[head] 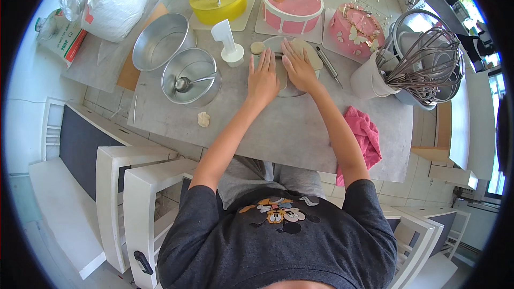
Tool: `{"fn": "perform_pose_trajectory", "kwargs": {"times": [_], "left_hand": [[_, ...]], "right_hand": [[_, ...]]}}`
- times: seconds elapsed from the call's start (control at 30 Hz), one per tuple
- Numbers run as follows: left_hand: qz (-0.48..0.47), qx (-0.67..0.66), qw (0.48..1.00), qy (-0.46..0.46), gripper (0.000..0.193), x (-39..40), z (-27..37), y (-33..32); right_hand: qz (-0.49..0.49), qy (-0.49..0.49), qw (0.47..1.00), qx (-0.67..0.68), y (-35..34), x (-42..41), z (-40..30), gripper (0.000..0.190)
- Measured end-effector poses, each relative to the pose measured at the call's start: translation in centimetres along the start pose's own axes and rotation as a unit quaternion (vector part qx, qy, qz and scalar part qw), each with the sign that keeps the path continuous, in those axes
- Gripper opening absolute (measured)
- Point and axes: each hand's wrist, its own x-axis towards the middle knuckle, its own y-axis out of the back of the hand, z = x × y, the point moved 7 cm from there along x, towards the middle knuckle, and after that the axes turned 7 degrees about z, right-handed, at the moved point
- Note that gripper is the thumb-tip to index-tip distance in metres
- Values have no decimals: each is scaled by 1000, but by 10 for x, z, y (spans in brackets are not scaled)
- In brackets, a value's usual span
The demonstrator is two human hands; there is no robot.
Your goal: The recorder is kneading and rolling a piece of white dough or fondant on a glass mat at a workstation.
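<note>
My left hand [263, 75] lies palm down, fingers fairly straight, over the left part of a round, pale board [294, 93]. Beside it my right hand [299, 64] rests flat near a flattened, cream-coloured sheet of dough or fondant [315, 57]. A small pale disc [257, 47] sits at the board's upper left, and another pale piece [282, 77] shows between the hands. Part of a dark, thin tool shows between my fingers; the rest is hidden. A metal-handled tool with a thin tip [329, 64] lies right of the board. A white plastic smoother [229, 44] stands to the left.
Two round metal pans [142, 54], one holding a ladle [183, 84], stand left. A yellow cake [219, 2] and two pink cakes [295, 4] line the back. A container of whisks [367, 78] and a pink cloth [363, 134] are right. A small dough lump [203, 119] lies near the front edge.
</note>
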Motion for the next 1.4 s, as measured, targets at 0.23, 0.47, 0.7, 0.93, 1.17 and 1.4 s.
{"fn": "perform_pose_trajectory", "kwargs": {"times": [0.23,0.47,0.7,0.93,1.17,1.4], "left_hand": [[-26,22,999,5,59,28,-11,-12],[-23,-55,998,-10,59,-27,7,19],[-4,-49,999,3,64,-12,5,7],[-19,-37,999,26,57,23,-10,-17],[-19,3,1000,6,58,34,-26,-24],[-21,-22,999,-26,60,9,-9,-5]], "right_hand": [[-22,-66,998,5,-10,39,24,55],[11,-27,998,-50,-9,-21,-5,55],[33,25,997,-59,-3,-12,-6,55],[82,-8,996,41,-7,25,20,50],[173,53,984,12,17,8,8,36],[137,73,985,-69,20,-6,4,36]]}}
